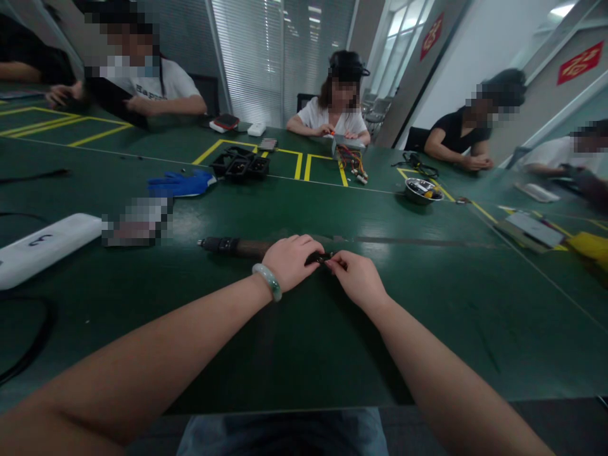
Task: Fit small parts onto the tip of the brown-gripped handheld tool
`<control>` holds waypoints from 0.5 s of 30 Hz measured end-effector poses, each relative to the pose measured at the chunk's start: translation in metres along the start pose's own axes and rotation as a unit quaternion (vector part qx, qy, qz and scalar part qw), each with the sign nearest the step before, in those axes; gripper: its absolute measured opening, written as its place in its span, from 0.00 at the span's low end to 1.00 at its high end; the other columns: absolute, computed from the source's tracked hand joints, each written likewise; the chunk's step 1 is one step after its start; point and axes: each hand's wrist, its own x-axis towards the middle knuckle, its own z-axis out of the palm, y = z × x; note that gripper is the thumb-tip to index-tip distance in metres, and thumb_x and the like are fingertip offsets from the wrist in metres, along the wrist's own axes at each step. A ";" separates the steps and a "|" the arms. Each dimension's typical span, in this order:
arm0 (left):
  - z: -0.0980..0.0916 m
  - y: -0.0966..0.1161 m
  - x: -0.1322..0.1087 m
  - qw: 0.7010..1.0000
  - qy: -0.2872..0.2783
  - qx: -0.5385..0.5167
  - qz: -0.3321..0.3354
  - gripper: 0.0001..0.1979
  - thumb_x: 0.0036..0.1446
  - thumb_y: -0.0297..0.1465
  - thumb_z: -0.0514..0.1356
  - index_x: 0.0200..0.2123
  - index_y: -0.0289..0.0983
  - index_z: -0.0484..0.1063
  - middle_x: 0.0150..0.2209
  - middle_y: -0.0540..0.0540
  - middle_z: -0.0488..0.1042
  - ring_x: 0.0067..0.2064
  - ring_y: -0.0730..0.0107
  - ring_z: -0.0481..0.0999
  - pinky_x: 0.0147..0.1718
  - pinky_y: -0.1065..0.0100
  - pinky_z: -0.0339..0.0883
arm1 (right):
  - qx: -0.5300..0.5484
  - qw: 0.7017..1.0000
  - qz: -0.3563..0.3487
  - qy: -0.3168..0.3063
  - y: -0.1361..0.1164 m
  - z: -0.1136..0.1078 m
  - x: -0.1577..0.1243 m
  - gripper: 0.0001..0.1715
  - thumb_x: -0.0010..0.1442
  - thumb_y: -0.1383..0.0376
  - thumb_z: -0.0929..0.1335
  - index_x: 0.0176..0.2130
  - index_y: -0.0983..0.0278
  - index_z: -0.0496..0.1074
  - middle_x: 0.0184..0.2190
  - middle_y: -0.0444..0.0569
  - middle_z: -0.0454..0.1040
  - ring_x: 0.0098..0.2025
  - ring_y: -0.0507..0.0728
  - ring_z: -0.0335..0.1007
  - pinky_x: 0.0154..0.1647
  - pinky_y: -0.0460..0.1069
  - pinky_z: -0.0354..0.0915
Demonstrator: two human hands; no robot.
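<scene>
Both my hands meet over the green table in front of me. My left hand [291, 261], with a bangle [267, 282] at its wrist, is closed with its fingers curled over a small black part [319, 258]. From the right, my right hand [357, 277] pinches the end of that part between thumb and fingertips. A dark rod [249, 247] with a black ridged head [219, 244] lies just left of my left hand and runs behind it. Whether the rod joins the black part is hidden by my left hand.
On the left are a white power bank-like block [52, 247], a blue glove [180, 183] and a black cable [35, 342]. Black molded parts [240, 163], a metal bowl [424, 190] and a metal box with wires [349, 154] stand farther back. Several people sit across the table.
</scene>
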 end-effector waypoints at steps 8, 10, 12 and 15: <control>0.000 0.000 0.000 1.000 0.004 -0.005 -0.001 0.08 0.60 0.37 0.58 0.39 0.42 0.74 0.42 0.49 0.72 0.43 0.64 0.70 0.44 0.61 0.65 | 0.038 0.999 0.009 -0.024 0.004 0.002 0.003 0.08 0.62 0.59 0.66 0.34 0.58 0.74 0.27 0.38 0.75 0.29 0.50 0.69 0.32 0.45 0.58; 0.000 0.000 0.000 1.000 0.001 -0.003 0.004 0.09 0.60 0.37 0.57 0.39 0.42 0.75 0.42 0.48 0.72 0.43 0.65 0.70 0.44 0.61 0.65 | 0.033 0.999 0.004 -0.027 0.004 0.003 0.003 0.07 0.62 0.60 0.67 0.35 0.58 0.74 0.27 0.39 0.75 0.30 0.50 0.70 0.32 0.45 0.58; -0.001 0.000 0.000 1.000 -0.001 0.000 0.007 0.09 0.61 0.37 0.57 0.40 0.43 0.76 0.43 0.48 0.72 0.43 0.65 0.70 0.44 0.62 0.64 | 0.020 0.999 -0.006 -0.027 0.004 0.003 0.004 0.06 0.62 0.61 0.67 0.35 0.57 0.75 0.28 0.39 0.75 0.30 0.51 0.70 0.33 0.45 0.58; -0.001 0.001 0.000 1.000 0.000 0.001 0.007 0.09 0.61 0.37 0.57 0.40 0.44 0.76 0.43 0.49 0.72 0.43 0.65 0.70 0.43 0.62 0.64 | -0.007 1.000 -0.023 -0.017 0.003 0.003 0.004 0.07 0.62 0.60 0.66 0.36 0.58 0.75 0.29 0.41 0.75 0.31 0.52 0.69 0.33 0.46 0.58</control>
